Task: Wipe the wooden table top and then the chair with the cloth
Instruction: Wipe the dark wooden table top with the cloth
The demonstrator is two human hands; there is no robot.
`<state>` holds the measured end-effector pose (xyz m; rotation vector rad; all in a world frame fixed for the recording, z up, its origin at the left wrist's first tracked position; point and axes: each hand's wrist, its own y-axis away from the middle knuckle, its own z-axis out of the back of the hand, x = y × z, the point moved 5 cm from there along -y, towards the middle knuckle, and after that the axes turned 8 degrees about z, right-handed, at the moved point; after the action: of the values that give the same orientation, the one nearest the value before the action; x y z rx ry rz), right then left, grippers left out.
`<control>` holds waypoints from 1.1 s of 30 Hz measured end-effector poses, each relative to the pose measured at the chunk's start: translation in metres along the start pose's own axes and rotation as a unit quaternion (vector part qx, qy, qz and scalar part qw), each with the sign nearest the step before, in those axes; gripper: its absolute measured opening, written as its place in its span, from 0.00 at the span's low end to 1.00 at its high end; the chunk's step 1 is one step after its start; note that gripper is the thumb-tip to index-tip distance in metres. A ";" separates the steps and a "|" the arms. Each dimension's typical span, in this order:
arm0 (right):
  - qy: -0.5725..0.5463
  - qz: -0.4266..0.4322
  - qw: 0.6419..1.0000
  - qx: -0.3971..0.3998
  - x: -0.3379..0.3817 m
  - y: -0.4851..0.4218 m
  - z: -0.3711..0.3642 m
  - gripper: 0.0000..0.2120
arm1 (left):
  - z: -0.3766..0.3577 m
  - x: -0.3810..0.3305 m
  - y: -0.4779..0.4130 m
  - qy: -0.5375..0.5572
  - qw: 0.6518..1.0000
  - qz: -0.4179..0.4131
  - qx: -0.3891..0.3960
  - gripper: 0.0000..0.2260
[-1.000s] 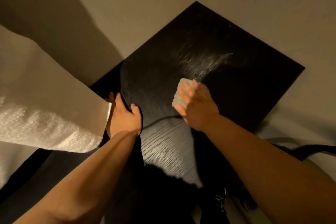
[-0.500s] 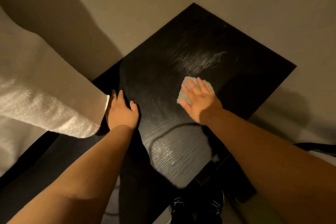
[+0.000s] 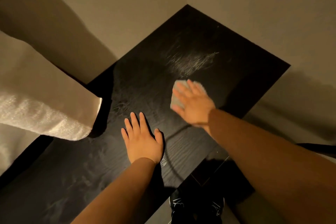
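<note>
The right hand (image 3: 193, 104) lies flat, fingers spread, pressing a small pale grey cloth (image 3: 179, 94) onto the dark black-stained wooden table top (image 3: 149, 82). Just left and nearer, the left hand (image 3: 142, 141) rests palm-down, empty, fingers spread.

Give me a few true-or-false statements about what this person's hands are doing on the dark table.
1. The right hand presses a pale cloth flat on the table top. True.
2. The left hand holds a second cloth. False: it lies flat and bare on the wood.
3. Pale streaks mark the table beyond the cloth. True.
4. The cloth is bright red. False: it looks pale grey-green.
5. A white towel lies at the left. True.
</note>
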<state>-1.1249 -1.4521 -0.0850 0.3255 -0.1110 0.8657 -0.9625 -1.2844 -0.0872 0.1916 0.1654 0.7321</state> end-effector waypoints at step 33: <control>-0.023 -0.095 0.992 -0.085 0.016 0.085 -0.020 0.37 | 0.004 -0.001 0.003 0.008 1.000 0.000 -0.028 0.36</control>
<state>-1.1797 -1.3823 -0.0805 0.1933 -0.1929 0.6553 -0.9640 -1.2835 -0.0829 0.1320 0.1596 0.7370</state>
